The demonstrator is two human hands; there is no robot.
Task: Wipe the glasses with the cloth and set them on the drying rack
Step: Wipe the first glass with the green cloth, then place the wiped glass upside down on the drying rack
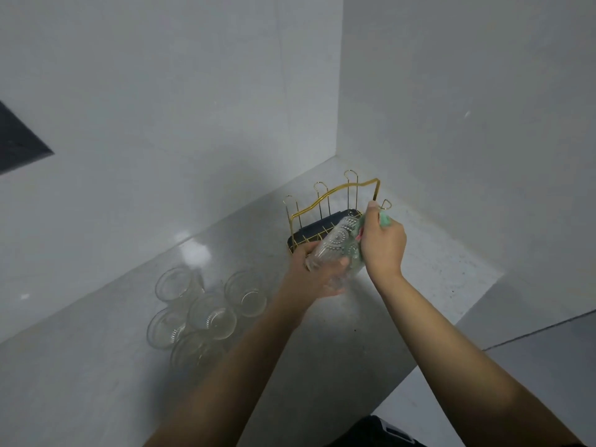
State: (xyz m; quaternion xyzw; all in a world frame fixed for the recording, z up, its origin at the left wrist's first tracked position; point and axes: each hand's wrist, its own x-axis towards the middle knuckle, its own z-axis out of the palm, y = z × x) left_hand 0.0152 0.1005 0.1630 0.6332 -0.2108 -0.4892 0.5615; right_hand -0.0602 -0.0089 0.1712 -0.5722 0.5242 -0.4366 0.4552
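Glass [335, 250], embossed and clear, lies tilted in the air just in front of the gold wire drying rack [335, 214], which stands at about one o'clock on the grey counter [96, 366]. The left hand [317, 274] is wrapped around its base end; the right hand [382, 245] clutches a green cloth [383, 219] pressed at its mouth. Five more glasses [206, 309] stand clustered at nine o'clock. It looks rigid, breakable and likely slick, so a full wrap around the patterned wall seems the safest hold. The rack's prongs look bare.
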